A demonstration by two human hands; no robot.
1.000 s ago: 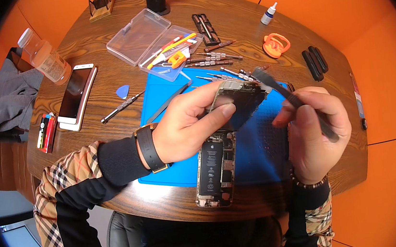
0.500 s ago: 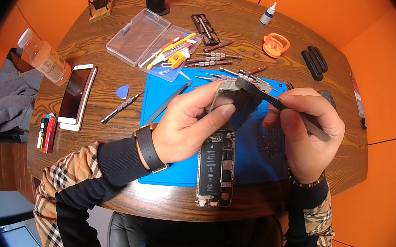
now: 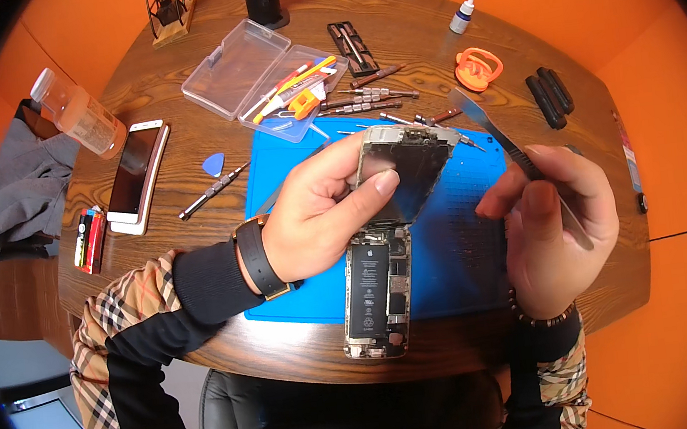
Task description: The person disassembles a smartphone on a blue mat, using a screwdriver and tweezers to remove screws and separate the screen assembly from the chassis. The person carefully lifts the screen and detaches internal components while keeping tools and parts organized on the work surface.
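My left hand (image 3: 311, 222) grips the phone's lifted screen panel (image 3: 413, 178), thumb on its dark inner face and fingers behind. Below it lies the opened phone body (image 3: 368, 291), with the battery and circuit board bare; the panel stands tilted up at the body's far end. Between the thumb and fingers of my right hand (image 3: 563, 233) is a flat metal pry tool (image 3: 486, 122) with a ribbed dark grip. Its rounded tip points up and away, apart from the panel. The blue work mat (image 3: 302, 302) lies under the hands, with the body's near end past its edge.
Several screwdrivers (image 3: 373, 98) and a clear plastic case (image 3: 236, 67) lie beyond the mat. An orange suction cup (image 3: 476, 69) and a small bottle (image 3: 463, 15) are at the far right. Left are a white phone (image 3: 138, 169), a blue pick (image 3: 213, 164) and a plastic bottle (image 3: 78, 117).
The pry tool has come away from the panel's top edge as my right hand moved right. My left hand keeps its hold, and the panel's top edge now shows uncovered.
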